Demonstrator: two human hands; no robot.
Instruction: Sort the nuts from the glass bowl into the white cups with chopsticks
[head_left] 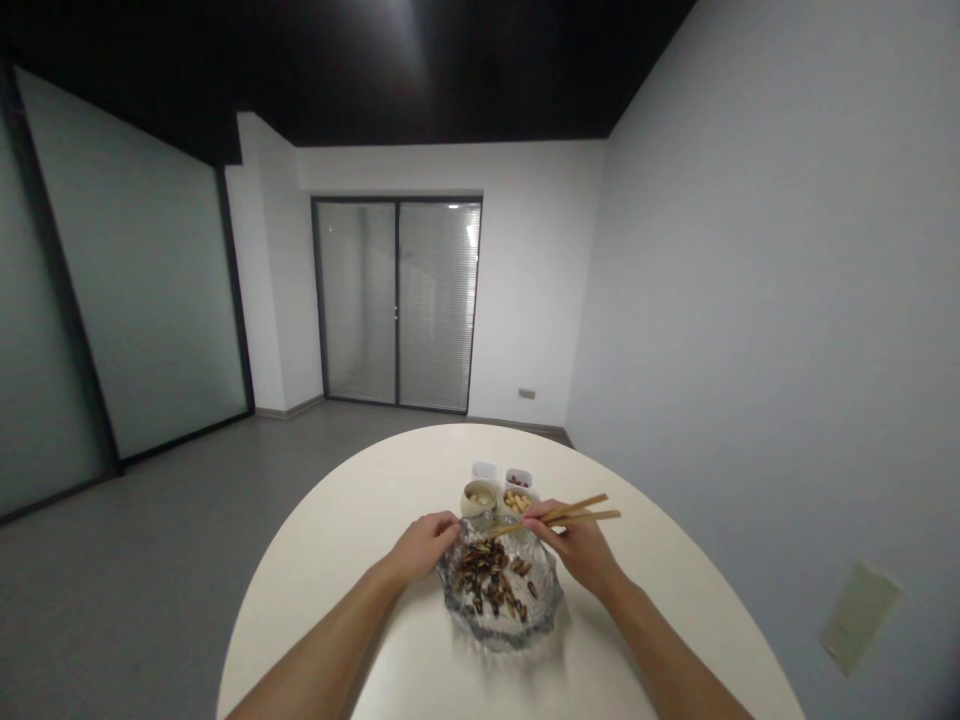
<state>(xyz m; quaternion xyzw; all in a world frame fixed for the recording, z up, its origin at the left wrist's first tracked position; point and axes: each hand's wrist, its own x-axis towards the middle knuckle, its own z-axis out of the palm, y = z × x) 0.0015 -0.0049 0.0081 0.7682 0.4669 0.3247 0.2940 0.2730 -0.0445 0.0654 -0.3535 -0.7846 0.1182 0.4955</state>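
A clear glass bowl with a scalloped rim (501, 640) stands on the table in front of me. In it lie many small, elongated, brown pieces with pale streaks (484, 565), heaped mostly to the left and middle. My left hand (426, 545) holds the bowl's left rim, fingers curled over it. Between the fingers of my right hand (574, 545) is a pair of wooden chopsticks (585, 510). Their tips reach over the bowl's far part, above the pieces; whether they pinch anything is too small to tell.
Just beyond the bowl stand a beige cup (479, 492) with pale pieces, another cup of light-tan pieces (517, 501), a white dish with dark red bits (519, 478) and a white container (484, 469). All rest on a round, cream table (337, 560). A wall (750, 350) is to the right.
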